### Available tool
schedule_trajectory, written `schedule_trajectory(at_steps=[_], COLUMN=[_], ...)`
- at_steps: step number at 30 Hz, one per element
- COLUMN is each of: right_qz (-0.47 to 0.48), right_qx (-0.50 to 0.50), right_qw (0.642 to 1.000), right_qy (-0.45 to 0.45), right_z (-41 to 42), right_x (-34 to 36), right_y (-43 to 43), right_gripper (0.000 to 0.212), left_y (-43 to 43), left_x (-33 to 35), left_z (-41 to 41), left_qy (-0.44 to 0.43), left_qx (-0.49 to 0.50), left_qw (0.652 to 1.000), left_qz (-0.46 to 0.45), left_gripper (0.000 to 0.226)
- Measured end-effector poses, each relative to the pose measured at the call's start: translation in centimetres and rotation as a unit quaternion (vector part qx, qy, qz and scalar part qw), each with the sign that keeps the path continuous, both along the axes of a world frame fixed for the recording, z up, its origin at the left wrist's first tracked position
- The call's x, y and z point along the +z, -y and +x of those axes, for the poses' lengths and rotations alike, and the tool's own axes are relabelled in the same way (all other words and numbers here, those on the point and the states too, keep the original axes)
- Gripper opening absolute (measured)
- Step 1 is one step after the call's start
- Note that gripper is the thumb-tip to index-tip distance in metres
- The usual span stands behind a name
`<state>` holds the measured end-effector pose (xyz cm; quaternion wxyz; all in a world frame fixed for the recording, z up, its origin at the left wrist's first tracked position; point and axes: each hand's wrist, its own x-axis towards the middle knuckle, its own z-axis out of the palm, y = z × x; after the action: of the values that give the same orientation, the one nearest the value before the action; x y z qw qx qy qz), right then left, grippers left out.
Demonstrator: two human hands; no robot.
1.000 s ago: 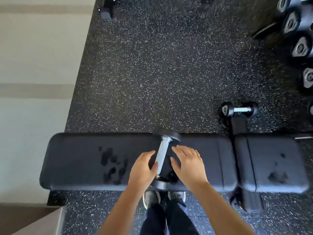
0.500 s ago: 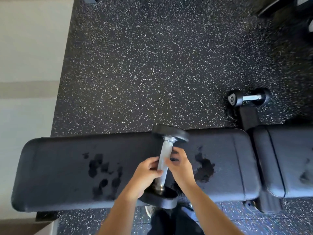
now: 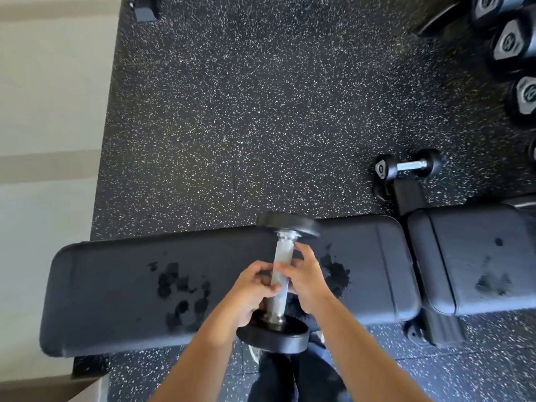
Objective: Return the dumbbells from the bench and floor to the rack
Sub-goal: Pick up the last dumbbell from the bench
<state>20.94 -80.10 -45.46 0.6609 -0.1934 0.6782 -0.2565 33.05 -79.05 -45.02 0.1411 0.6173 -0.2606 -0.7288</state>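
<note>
Both hands close around the steel handle of the large dumbbell [image 3: 280, 274] at lower centre of the frame: the left hand [image 3: 249, 291] wraps it from the left, the right hand [image 3: 304, 278] from the right, fingers meeting over the bar. Two hands on one handle suggest a heavy load (a single grip would likely strain). It lies across the padded counter [image 3: 121, 288], its near head overhanging the front edge, probably because it is being drawn toward the body for lifting. A smaller dumbbell [image 3: 407, 166] rests on the speckled floor [image 3: 246, 111] at right, beside the counter's foot. Racked dumbbells [image 3: 510, 43] line the upper right corner, the likely destination.
</note>
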Motion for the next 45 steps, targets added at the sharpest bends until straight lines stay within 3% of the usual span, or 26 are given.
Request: schedule_trajectory(at_steps=[12,22,33,45], right_qz=[-0.092,-0.179,-0.236,-0.251], right_qx=[-0.050,-0.167,-0.312,-0.464], right_qw=[0.994,0.970,0.917,0.836], right_qy=[0.042,-0.004,-0.083,-0.152], right_z=[-6.8,-16.4,-33.1,-50.5], right_x=[18.8,31.6,40.5,43.5], right_y=[-2.4,-9.6,-23.3,-41.5], right_gripper=[0.047,0.030,0.034,0.027], left_y=[-0.1,-2.6,-12.6,-27.9], left_x=[17.8,30.5,39.1,43.2], left_z=[-5.2,-15.1,-34.7,-56.2], left_qy=[-0.019,-0.065,-0.146,-0.198], left_qx=[-0.110,-0.290,-0.409,-0.543], left_qw=[0.990,0.941,0.879,0.800], left_qz=[-0.083,-0.162,-0.195,-0.162], left_gripper=[0.023,0.022,0.017,0.015])
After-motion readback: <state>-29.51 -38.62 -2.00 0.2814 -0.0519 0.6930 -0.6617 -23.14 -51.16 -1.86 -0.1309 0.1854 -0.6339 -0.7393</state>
